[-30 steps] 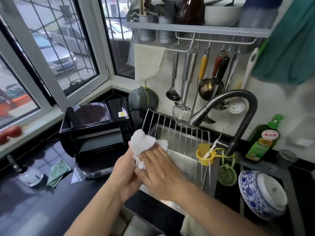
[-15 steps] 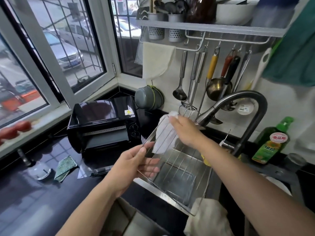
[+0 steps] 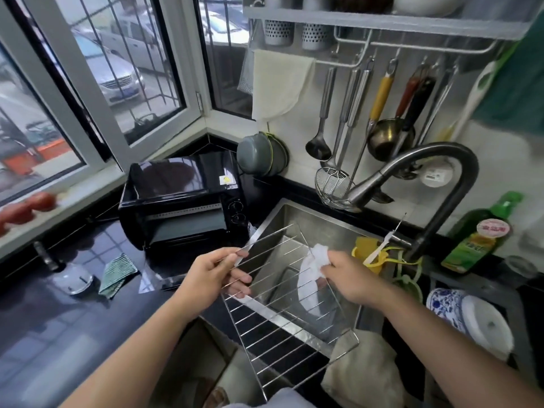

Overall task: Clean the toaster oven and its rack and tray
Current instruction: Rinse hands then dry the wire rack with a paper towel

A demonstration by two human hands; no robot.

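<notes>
A wire oven rack (image 3: 282, 328) is held tilted over the steel sink (image 3: 312, 213). My left hand (image 3: 212, 278) grips the rack's left edge. My right hand (image 3: 350, 278) holds a white cloth (image 3: 312, 266) against the rack's wires near its right side. The black toaster oven (image 3: 182, 198) stands on the dark counter to the left of the sink, its door (image 3: 164, 275) folded down open. A tray is not clearly visible.
A curved faucet (image 3: 426, 172) arches over the sink's right side. Ladles and a strainer (image 3: 332, 184) hang on the wall behind. A green soap bottle (image 3: 477, 234) and a blue-patterned bowl (image 3: 468, 319) sit right. A green rag (image 3: 116, 275) lies on the counter left.
The rack has tipped down and nearer to me over the sink. My right hand drew the white cloth from the rack's far top edge down toward its right side. My left hand keeps its grip.
</notes>
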